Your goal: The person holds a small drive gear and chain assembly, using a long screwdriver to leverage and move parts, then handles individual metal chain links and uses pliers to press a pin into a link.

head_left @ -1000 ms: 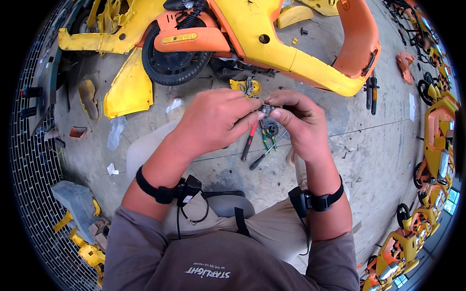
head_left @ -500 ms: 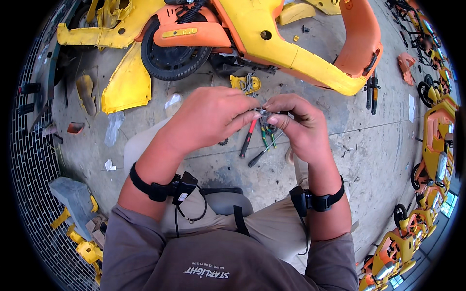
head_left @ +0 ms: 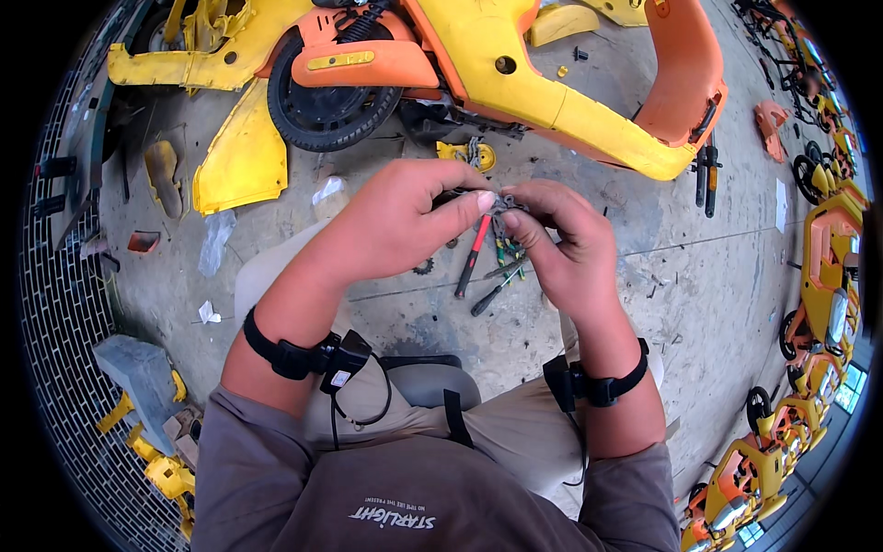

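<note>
My left hand and my right hand meet over the floor in front of me. Between their fingertips is a small dark grey metal piece, which looks like a length of chain and is partly hidden by the fingers. Thumb and forefinger of each hand are closed on it. Just below lie a red-and-black handled tool, a green-handled tool and a screwdriver. Beyond my fingers, a yellow part has a grey chain-like strand on it.
A yellow and orange scooter lies across the floor ahead, its black wheel at left. Yellow panels and a clear plastic bag lie left. Yellow scooters line the right side. A grey block stands lower left.
The metal piece has turned between my fingers, and more of it shows now. My right fingers have shifted slightly down and my left thumb has tilted up.
</note>
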Motion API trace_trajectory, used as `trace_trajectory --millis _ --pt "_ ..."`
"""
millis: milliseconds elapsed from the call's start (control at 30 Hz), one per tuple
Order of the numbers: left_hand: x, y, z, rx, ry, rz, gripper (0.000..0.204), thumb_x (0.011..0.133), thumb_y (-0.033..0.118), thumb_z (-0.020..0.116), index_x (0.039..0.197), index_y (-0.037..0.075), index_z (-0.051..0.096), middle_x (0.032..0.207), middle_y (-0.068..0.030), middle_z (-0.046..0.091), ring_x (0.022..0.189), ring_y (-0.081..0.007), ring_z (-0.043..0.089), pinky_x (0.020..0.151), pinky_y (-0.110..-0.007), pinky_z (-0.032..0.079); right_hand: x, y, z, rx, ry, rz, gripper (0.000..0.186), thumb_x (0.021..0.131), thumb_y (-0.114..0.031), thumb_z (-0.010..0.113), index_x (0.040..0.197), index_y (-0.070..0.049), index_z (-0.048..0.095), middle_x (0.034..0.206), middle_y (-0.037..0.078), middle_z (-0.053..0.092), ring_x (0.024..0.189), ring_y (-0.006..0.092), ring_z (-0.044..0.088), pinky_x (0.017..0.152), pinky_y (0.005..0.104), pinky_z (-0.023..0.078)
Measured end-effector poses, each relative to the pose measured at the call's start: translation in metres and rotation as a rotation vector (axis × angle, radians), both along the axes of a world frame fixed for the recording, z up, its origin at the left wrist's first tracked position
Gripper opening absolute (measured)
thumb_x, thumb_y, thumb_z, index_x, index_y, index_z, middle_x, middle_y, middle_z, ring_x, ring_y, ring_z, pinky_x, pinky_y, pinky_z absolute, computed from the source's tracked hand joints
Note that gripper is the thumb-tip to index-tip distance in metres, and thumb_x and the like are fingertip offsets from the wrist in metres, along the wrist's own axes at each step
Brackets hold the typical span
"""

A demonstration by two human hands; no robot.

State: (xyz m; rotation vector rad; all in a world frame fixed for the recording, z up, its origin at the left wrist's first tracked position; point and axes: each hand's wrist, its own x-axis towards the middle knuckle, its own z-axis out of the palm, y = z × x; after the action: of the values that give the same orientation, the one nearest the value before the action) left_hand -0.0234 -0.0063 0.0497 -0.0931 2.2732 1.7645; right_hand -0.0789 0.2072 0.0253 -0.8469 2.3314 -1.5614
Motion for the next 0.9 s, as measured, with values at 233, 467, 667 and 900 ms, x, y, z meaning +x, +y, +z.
trace_trajectory --millis 233,467,667,900 --pt "0.001 0.007 -0.005 0.010 -0.038 0.087 0.024 0.099 0.021 0.067 0.105 -0.002 0.070 0.080 0.0031 0.061 0.074 -0.0037 0.050 0.063 -0.023 0.043 0.004 -0.007 -0.007 0.072 0.373 -0.074 0.026 0.081 -0.007 0.080 0.106 -0.005 0.073 0.102 0.011 0.073 0.087 0.0282 0.071 0.075 0.0340 0.058" --pt "0.000 0.007 -0.011 0.070 -0.072 0.107 0.023 0.098 0.020 0.067 0.104 -0.002 0.070 0.082 0.0025 0.062 0.077 -0.0046 0.052 0.066 -0.023 0.044 0.002 -0.008 -0.013 0.083 0.586 -0.058 0.029 0.080 -0.006 0.079 0.108 -0.006 0.073 0.105 0.011 0.073 0.087 0.0275 0.072 0.074 0.0340 0.058" --pt "0.001 0.007 -0.011 0.074 -0.127 0.102 0.023 0.098 0.020 0.067 0.102 -0.003 0.070 0.083 0.0013 0.063 0.079 -0.0057 0.053 0.069 -0.025 0.045 0.004 -0.008 -0.016 0.106 0.617 -0.032 0.032 0.081 -0.003 0.076 0.112 -0.006 0.072 0.108 0.011 0.073 0.086 0.0282 0.072 0.072 0.0347 0.059" --pt "0.002 0.007 -0.016 0.092 -0.138 0.098 0.022 0.097 0.020 0.066 0.101 -0.002 0.070 0.080 0.0019 0.061 0.075 -0.0055 0.052 0.065 -0.024 0.044 0.006 -0.007 -0.018 0.114 0.639 0.003 0.039 0.076 0.002 0.071 0.114 -0.005 0.071 0.109 0.011 0.072 0.084 0.0282 0.072 0.071 0.0354 0.059"
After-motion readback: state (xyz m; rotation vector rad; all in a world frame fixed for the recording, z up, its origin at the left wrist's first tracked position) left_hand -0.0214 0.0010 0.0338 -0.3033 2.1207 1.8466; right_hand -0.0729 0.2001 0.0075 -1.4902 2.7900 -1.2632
